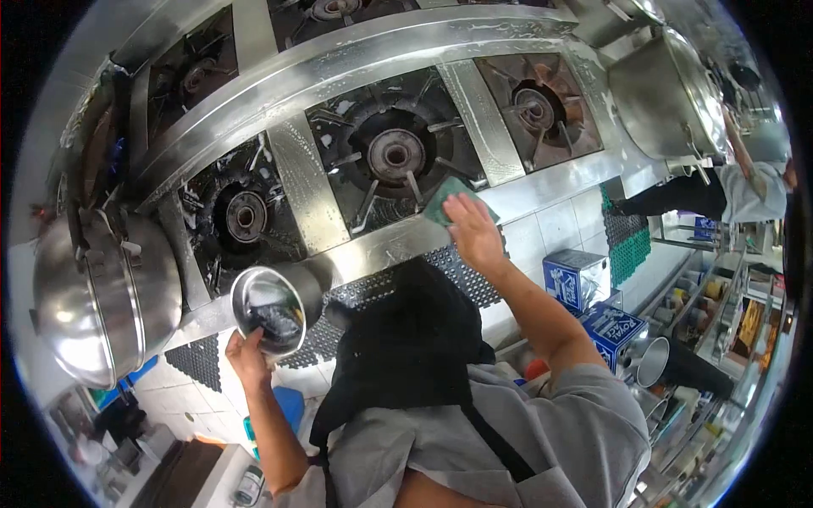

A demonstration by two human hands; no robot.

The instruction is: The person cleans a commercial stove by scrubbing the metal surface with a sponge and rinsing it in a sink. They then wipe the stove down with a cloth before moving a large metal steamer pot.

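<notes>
My left hand (pixel 248 362) grips the rim of a round stainless steel bowl (pixel 292 317), tilted in front of the stove's left edge. Something dark shows inside the bowl, perhaps liquid or a reflection. My right hand (pixel 476 233) presses a green scouring pad (pixel 439 200) against the front edge of the gas stove (pixel 360 258), fingers laid over the pad. Just beyond the pad lies the middle burner (pixel 395 153), with a left burner (pixel 246 217) and a right burner (pixel 535 110) beside it. Soapy foam and wet streaks cover the steel around them.
Large steel pots (pixel 144 288) stand at the left, and a big stockpot (pixel 656 97) sits at the stove's right end. Blue boxes (pixel 576 282) rest on the tiled floor to my right. A black perforated mat (pixel 364 292) lies below. Another person (pixel 749 190) stands at the far right.
</notes>
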